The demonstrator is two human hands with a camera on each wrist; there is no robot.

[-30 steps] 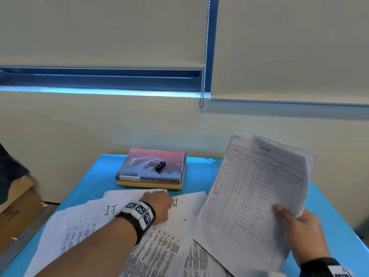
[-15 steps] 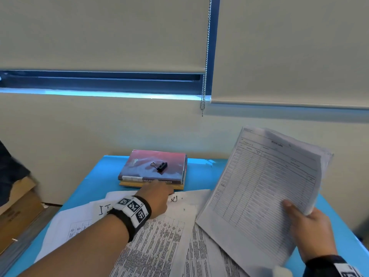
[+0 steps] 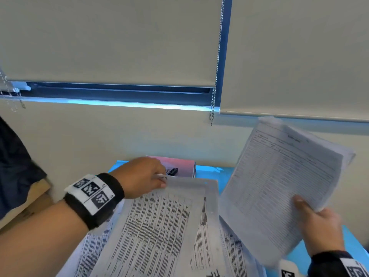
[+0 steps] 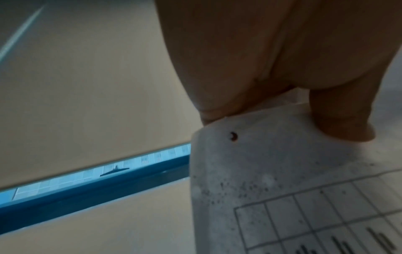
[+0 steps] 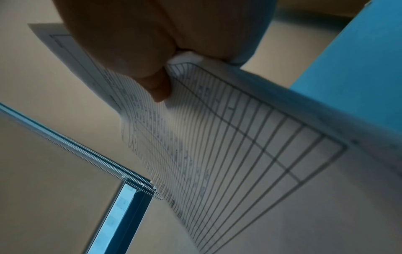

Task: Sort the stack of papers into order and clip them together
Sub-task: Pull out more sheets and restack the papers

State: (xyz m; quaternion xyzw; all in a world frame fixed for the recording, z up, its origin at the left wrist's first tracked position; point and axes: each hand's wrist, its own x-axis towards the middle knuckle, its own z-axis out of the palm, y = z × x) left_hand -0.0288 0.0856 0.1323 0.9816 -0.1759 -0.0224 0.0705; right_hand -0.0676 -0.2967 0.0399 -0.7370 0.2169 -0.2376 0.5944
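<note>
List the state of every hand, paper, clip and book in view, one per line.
left hand: pinches the top corner of a printed sheet, lifting it.
printed sheet: raised off the pile at its far end.
right hand: grips a sheaf of forms.
sheaf of forms: held up, tilted.
binder clip: lies unused on the book.
book: closed, flat.

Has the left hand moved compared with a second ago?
Yes. The left hand has gone farther from the person, now overlapping the book beside the binder clip, lifting a sheet.

Printed sheet [image 3: 159, 226] lifted over scattered papers [image 3: 229, 246]; ruled stack [image 3: 279, 186] raised; binder clip [image 3: 172, 171] on book.
</note>
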